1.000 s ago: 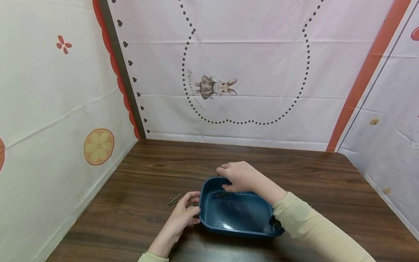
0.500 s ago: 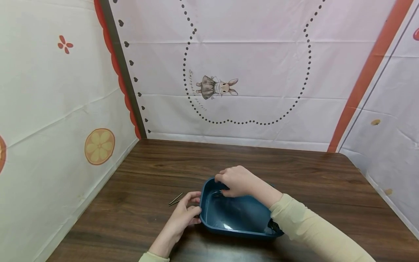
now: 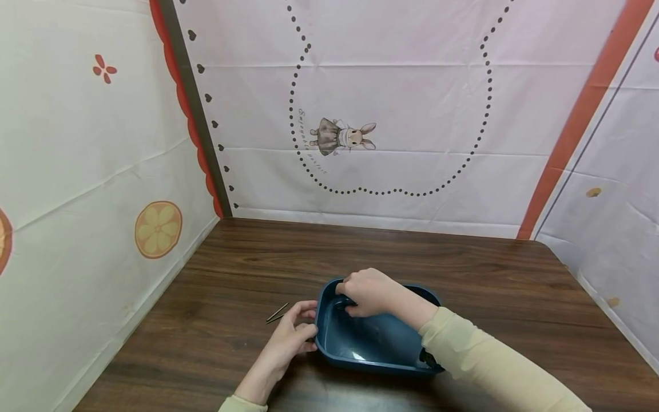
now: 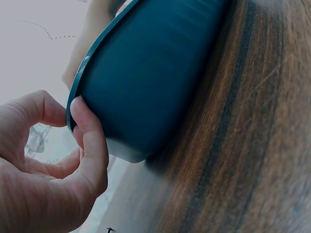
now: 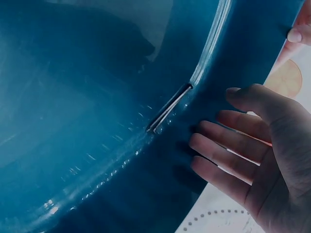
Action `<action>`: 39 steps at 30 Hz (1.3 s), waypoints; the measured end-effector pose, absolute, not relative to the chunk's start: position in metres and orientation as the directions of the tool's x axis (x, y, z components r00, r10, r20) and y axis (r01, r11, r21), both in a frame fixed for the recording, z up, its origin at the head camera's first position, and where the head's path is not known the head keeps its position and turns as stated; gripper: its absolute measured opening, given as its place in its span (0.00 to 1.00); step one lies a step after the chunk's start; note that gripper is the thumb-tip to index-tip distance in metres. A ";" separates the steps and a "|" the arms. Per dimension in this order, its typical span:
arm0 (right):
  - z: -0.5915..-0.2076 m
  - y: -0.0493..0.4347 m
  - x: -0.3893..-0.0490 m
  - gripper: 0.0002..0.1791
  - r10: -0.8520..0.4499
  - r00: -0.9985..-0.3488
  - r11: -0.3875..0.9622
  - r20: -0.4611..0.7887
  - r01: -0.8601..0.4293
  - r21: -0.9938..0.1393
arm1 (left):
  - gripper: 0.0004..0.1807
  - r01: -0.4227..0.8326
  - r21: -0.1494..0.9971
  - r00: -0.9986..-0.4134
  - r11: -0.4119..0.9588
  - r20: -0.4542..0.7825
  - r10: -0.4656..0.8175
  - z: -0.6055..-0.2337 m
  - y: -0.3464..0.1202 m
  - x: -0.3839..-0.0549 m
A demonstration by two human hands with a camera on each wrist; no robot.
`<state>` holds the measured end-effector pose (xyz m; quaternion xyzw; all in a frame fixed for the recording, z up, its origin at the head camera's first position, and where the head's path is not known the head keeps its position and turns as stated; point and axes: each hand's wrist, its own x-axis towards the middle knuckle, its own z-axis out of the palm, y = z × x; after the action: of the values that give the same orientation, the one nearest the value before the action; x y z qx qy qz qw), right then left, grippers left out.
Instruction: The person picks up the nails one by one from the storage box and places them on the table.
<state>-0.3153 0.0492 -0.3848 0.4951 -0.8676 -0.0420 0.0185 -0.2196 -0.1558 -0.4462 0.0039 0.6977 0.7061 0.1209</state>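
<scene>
A deep blue plastic tub (image 3: 321, 343) stands on the table. My left hand (image 3: 288, 340) pinches its left rim between thumb and fingers; the left wrist view has this hand (image 4: 63, 179) against the tub's outer wall (image 4: 146, 73). My right hand (image 3: 372, 293) reaches inside at the far left corner. In the right wrist view its loosely bent fingers (image 5: 226, 167) hold nothing. Just beyond the fingertips, a slim pair of dark, shiny metal strips (image 5: 170, 108) lies where floor meets wall, apart from the hand. Their exact kind is unclear.
Two thin brass-coloured sticks (image 3: 277, 313) lie on the brown wooden table (image 3: 216, 343), left of the tub. A small black object (image 3: 427, 359) sits at the tub's near right corner, partly behind the right sleeve. Printed white cloth (image 3: 412, 114) encloses the back and sides.
My right hand has moved from the far rim down into the tub's far left corner, towards the metal strips. The left hand keeps its pinch on the rim.
</scene>
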 end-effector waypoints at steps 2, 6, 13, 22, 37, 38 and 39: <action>-0.386 0.048 -0.315 0.17 -0.862 -0.507 0.504 -0.019 -0.859 0.086 | 0.33 -0.169 0.986 -0.971 0.005 -0.167 0.174 -0.446 -0.156 -0.220; -0.388 0.045 -0.315 0.18 -0.857 -0.513 0.509 -0.052 -0.858 0.070 | 0.33 -0.177 0.984 -0.971 0.013 -0.176 0.162 -0.446 -0.156 -0.219; -0.395 0.042 -0.313 0.17 -0.837 -0.534 0.528 -0.120 -0.845 0.081 | 0.33 -0.170 0.985 -0.971 0.010 -0.169 0.166 -0.446 -0.156 -0.218; -0.405 0.040 -0.314 0.17 -0.830 -0.539 0.525 -0.145 -0.842 0.122 | 0.33 -0.169 0.986 -0.971 0.010 -0.168 0.169 -0.445 -0.155 -0.218; -0.410 0.039 -0.314 0.17 -0.852 -0.516 0.490 -0.092 -0.846 0.211 | 0.33 -0.169 0.986 -0.971 0.018 -0.169 0.170 -0.445 -0.155 -0.221; -0.411 0.039 -0.314 0.17 -0.856 -0.510 0.482 -0.087 -0.847 0.223 | 0.33 -0.168 0.986 -0.971 0.017 -0.168 0.171 -0.445 -0.155 -0.220; -0.412 0.039 -0.314 0.17 -0.860 -0.504 0.475 -0.081 -0.848 0.236 | 0.33 -0.167 0.986 -0.971 0.016 -0.167 0.171 -0.445 -0.155 -0.220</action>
<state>-0.3139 0.0386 -0.4123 0.4974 -0.8584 -0.1233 0.0242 -0.2203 -0.1551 -0.4450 0.0016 0.7026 0.7013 0.1206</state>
